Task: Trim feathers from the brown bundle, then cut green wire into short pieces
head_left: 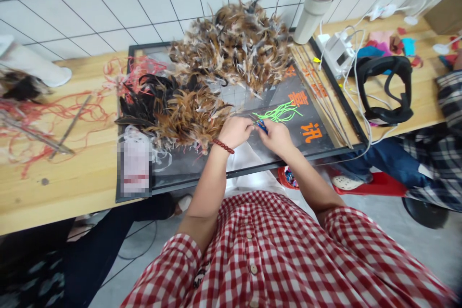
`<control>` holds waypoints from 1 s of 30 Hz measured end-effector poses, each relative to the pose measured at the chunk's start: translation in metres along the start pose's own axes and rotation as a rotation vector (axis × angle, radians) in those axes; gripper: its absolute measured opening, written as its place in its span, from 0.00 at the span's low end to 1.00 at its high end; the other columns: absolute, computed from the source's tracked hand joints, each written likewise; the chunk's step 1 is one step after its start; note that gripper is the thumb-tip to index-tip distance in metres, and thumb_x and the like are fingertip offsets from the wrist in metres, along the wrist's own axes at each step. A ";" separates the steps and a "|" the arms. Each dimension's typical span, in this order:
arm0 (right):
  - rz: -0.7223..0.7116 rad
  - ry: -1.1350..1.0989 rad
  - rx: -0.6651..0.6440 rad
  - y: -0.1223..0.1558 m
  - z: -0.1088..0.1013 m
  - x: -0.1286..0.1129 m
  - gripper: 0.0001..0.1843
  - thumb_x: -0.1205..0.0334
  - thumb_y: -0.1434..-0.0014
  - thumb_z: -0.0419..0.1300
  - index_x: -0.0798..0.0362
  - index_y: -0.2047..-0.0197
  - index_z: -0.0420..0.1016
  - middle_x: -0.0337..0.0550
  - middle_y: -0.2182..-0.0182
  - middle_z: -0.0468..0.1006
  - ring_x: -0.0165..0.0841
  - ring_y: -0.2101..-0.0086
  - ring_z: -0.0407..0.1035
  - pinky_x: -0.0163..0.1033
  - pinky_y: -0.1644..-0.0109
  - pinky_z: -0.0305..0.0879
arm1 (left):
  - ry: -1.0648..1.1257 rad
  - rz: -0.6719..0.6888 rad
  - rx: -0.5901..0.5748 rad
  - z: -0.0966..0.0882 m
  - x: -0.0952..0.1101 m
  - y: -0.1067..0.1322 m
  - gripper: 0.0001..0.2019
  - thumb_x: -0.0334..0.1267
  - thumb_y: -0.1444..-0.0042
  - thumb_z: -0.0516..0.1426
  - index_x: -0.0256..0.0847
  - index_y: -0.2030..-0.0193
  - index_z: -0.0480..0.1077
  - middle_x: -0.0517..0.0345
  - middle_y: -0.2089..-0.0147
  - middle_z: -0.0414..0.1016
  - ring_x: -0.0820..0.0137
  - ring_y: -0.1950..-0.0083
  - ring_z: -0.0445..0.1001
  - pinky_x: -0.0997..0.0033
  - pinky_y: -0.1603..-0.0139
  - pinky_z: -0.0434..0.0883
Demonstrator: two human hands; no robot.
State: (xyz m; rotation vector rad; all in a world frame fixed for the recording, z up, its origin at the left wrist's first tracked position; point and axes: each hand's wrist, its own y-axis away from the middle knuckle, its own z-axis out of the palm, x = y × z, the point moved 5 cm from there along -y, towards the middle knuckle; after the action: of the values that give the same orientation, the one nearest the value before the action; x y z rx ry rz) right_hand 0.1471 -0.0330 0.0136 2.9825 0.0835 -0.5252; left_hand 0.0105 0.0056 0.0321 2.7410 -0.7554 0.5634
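Observation:
My right hand [277,138] is closed around a small dark-blue item [262,126], too small and covered to name its kind. Close beside it, my left hand [235,132] has its fingers pinched together at the item's near end; what they hold is hidden. A red bead bracelet [224,146] circles the left wrist. Bright green strings [279,113] lie just beyond the right hand on the dark framed board [249,96]. Left of the left hand spreads a pile of brown and black feathers [187,110].
A larger feather heap [234,41] covers the board's back. Thin sticks [321,96] lie along its right side near a white bottle [314,12]. A power strip [337,53], cables and a black headset [384,89] stand right. Red strings [77,110] spread left. People sit on both sides.

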 end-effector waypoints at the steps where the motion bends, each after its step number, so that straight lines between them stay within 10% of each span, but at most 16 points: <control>1: 0.017 0.028 0.003 -0.002 -0.002 0.002 0.21 0.52 0.30 0.51 0.54 0.49 0.79 0.54 0.58 0.86 0.45 0.57 0.80 0.40 0.59 0.62 | 0.018 0.001 0.004 0.000 -0.001 0.000 0.15 0.38 0.33 0.55 0.39 0.57 0.84 0.46 0.55 0.87 0.59 0.53 0.82 0.63 0.54 0.68; 7: 0.299 0.106 0.262 -0.012 -0.042 0.064 0.19 0.52 0.31 0.52 0.54 0.53 0.79 0.56 0.62 0.85 0.46 0.61 0.77 0.41 0.61 0.61 | 0.030 0.030 -0.002 0.003 -0.002 -0.001 0.14 0.38 0.33 0.55 0.40 0.60 0.83 0.47 0.54 0.87 0.59 0.52 0.82 0.64 0.52 0.69; 14: 0.430 0.159 0.216 -0.023 -0.052 0.113 0.20 0.54 0.32 0.52 0.57 0.48 0.78 0.62 0.57 0.84 0.50 0.57 0.78 0.44 0.57 0.64 | -0.009 0.017 -0.029 0.000 0.002 0.000 0.16 0.41 0.31 0.54 0.38 0.62 0.82 0.45 0.58 0.86 0.60 0.56 0.81 0.64 0.58 0.64; 30: 0.077 0.214 -0.109 0.032 0.004 0.013 0.22 0.48 0.26 0.46 0.50 0.41 0.71 0.51 0.58 0.87 0.49 0.58 0.82 0.41 0.63 0.56 | -0.064 0.000 -0.043 -0.001 0.005 0.000 0.20 0.43 0.29 0.51 0.37 0.62 0.82 0.41 0.56 0.86 0.58 0.55 0.81 0.63 0.58 0.62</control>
State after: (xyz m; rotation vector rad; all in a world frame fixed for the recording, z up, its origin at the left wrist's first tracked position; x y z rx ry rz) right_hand 0.1599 -0.0646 0.0087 2.9098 0.0139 -0.1850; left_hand 0.0138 0.0035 0.0351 2.7310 -0.7736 0.4564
